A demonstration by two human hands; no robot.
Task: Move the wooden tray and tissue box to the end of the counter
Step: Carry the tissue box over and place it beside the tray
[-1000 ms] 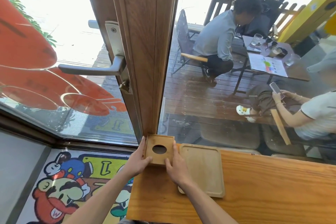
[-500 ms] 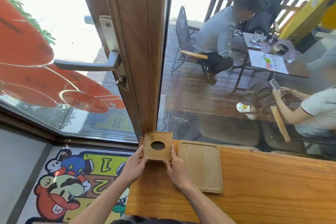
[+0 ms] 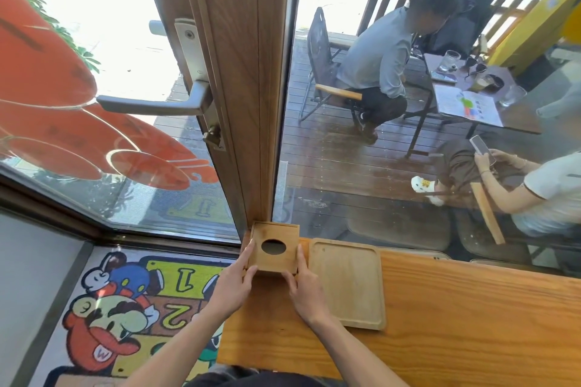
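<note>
**Box snug at the corner**

Vs 0.5 s ago: my left hand [image 3: 234,284] and right hand [image 3: 303,287] barely shifted, both holding the square wooden tissue box w/ round hole [image 3: 274,247]. It sits at tabletop [image 3: 471,324] end, against the door frame [image 3: 239,88]; flat rectangular wooden tray [image 3: 349,284] just beside. Cartoon floor mat [image 3: 125,308] below.

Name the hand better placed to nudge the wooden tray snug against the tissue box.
Right. The right hand sits on the tissue box side that faces the wooden tray, right beside it; the left hand is on the far side.
</note>
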